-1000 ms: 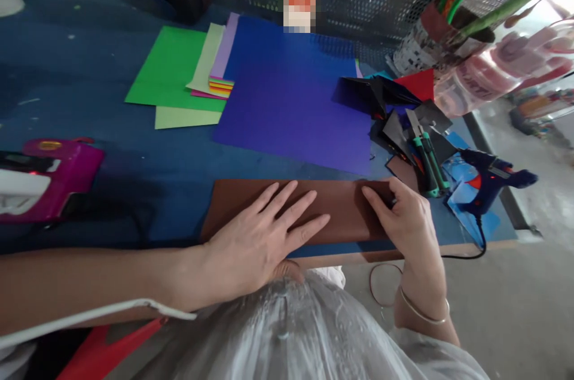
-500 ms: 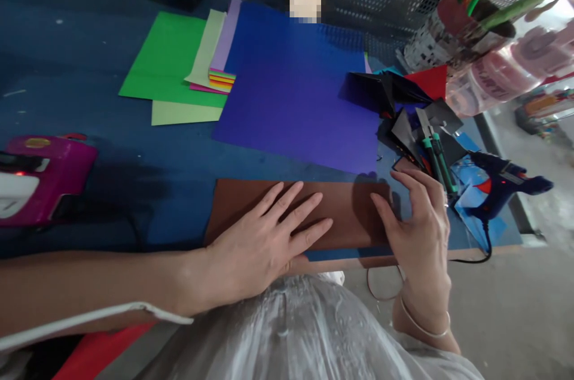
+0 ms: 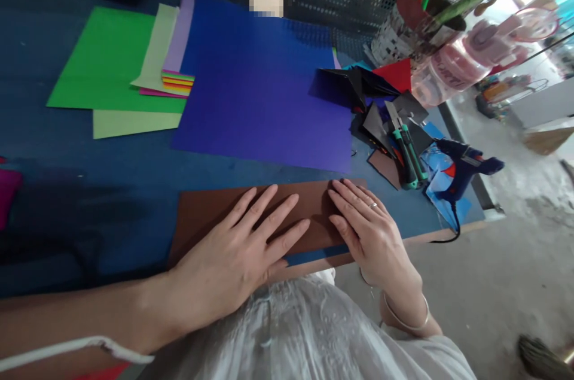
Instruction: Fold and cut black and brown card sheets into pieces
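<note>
Brown paper [image 3: 309,200]: lies flat on the blue tabletop [image 3: 134,170], close to the pale front edge [image 3: 309,266], with a thin blue strip showing between them; we cannot tell whether it is one layer or folded.
Left hand [image 3: 237,254]: spread across the paper, fingers apart and palm down; we have nothing pinched in it. If our pressure here were uneven, the paper could skew or crease under the fingers.
Right hand [image 3: 370,227]: laid on the paper's right end, fingers close together, thumb apart, with no grasp closed on anything. Were we to push sideways while the left hand bears down, the paper could buckle between the two.
Front edge: so near that a pull toward our bodies could, we judge, carry the paper over it and bend its lower border.
Green-handled cutter [image 3: 408,152]: rests among black scraps [image 3: 376,122] just beyond the right hand, what looks like its blade pointing away from us; a careless reach could nick our fingers.
Glue gun [image 3: 461,167]: lies farther right, its cord [image 3: 456,224] looping over the front edge; if a sleeve snagged that cord, we could drag the gun off the table.
Purple-blue sheet [image 3: 264,99]: spread just behind the paper; sliding the paper forward could ruck its near edge.
</note>
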`<act>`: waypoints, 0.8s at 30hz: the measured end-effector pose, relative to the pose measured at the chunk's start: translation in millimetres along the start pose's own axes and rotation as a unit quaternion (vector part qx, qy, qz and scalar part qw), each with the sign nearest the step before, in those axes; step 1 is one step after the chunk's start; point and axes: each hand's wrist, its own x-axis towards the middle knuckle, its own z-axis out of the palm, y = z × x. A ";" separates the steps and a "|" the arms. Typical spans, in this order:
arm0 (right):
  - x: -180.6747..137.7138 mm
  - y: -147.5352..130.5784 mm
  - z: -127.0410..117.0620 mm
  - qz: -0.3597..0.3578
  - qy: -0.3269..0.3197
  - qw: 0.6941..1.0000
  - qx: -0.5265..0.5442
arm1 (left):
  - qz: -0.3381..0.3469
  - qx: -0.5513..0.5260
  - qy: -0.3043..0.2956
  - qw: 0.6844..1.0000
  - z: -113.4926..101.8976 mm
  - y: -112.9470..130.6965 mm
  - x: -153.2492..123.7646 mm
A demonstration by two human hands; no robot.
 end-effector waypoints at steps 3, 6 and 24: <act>-1.0 0.7 0.7 -0.002 -0.003 1.000 -0.007 | -0.003 0.001 0.000 1.000 0.6 -0.1 -0.9; -0.8 0.3 0.7 -0.004 -0.004 1.000 -0.010 | -0.003 -0.006 0.005 1.000 1.0 -1.2 -1.2; 2.5 -1.3 3.0 0.009 -0.003 1.000 -0.026 | -0.032 -0.021 0.014 0.999 -3.2 -1.9 2.7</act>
